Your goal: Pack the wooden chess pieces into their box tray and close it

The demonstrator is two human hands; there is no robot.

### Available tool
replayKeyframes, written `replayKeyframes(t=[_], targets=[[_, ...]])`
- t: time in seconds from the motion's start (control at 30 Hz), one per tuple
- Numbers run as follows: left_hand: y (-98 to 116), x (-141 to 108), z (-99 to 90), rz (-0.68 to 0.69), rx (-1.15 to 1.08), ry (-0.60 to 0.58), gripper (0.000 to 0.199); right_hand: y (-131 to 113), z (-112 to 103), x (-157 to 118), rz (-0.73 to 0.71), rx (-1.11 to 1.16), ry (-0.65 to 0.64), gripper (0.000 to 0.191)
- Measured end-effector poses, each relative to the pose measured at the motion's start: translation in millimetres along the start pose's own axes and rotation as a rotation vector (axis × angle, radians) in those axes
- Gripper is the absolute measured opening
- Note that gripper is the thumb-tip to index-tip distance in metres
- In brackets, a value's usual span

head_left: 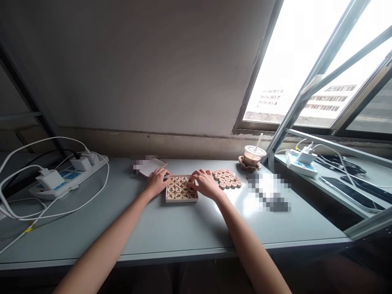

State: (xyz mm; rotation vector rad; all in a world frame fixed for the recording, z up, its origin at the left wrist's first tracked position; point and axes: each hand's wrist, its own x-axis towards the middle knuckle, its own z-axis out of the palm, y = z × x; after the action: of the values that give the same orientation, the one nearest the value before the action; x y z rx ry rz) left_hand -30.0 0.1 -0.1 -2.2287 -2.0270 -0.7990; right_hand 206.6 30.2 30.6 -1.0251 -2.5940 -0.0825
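Note:
A shallow open cardboard box point(181, 200) sits on the desk, holding rows of round wooden xiangqi pieces point(178, 189) with black characters. My left hand point(157, 181) grips its left side, thumb at the upper left rim. Over the upper right corner of the box, my right hand point(205, 182) has its fingers bent and closed on a xiangqi piece there, which they mostly cover. Just right of that hand, several xiangqi pieces with red characters point(227, 178) lie in rows on the desk.
Behind my left hand lies the box lid point(150, 166), partly blurred. A lidded drink cup point(254, 155) with a straw stands at the back right, near a pixelated item point(269, 191). A power strip point(69, 175) with looping white cables occupies the left. Metal frame posts point(288, 122) rise at right.

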Motion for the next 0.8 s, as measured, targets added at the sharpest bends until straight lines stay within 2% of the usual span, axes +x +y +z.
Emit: replayKeyframes(t=[0.1,0.2,0.3,0.37,0.57,0.7,0.8], targets=[[-1,0,0.0,-0.004,0.012,0.003,0.015,-6,2,1,-0.019,-0.019,0.006,0.023],[-1,0,0.6,-0.004,0.009,-0.001,0.016,-2,2,2,0.001,-0.001,0.046,0.026],[-2,0,1.5,0.005,-0.002,-0.003,0.017,9,-4,2,0.107,-0.039,0.145,0.027],[-3,0,2.3,0.010,0.000,-0.003,0.016,19,-9,0,0.188,-0.105,0.162,0.025],[-2,0,2.8,0.014,0.020,0.005,0.016,36,-14,-10,0.233,-0.247,-0.097,0.024],[-3,0,2.9,0.017,0.011,-0.006,0.018,32,-11,-11,0.242,-0.211,-0.157,0.030],[-4,2,4.5,0.023,0.015,-0.020,0.018,33,-11,-10,0.210,-0.231,-0.143,0.024]])
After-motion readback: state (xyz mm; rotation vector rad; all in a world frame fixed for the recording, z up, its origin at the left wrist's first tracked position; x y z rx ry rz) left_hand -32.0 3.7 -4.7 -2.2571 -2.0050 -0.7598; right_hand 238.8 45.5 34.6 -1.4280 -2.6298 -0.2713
